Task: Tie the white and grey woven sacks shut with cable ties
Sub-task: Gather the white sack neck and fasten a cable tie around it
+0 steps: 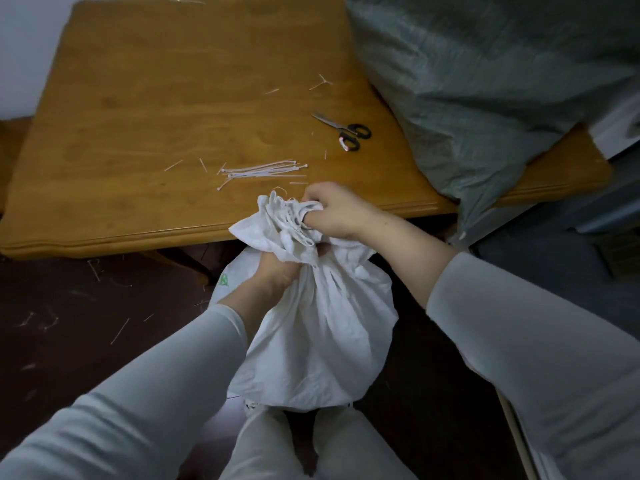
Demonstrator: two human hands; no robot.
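Observation:
A full white woven sack [322, 341] stands on the floor between my knees, its mouth gathered into a bunch near the table's front edge. My left hand [273, 275] grips the gathered neck from below. My right hand [334, 209] clutches the bunched top folds, fingers curled into the fabric. A loose pile of white cable ties [263, 170] lies on the wooden table [156, 109] just beyond my hands. A large grey woven sack [485, 81] slumps over the table's right side.
Black-handled scissors [344, 129] lie on the table right of the ties. Cut tie ends are scattered over the tabletop and on the dark floor [69, 323] at the left.

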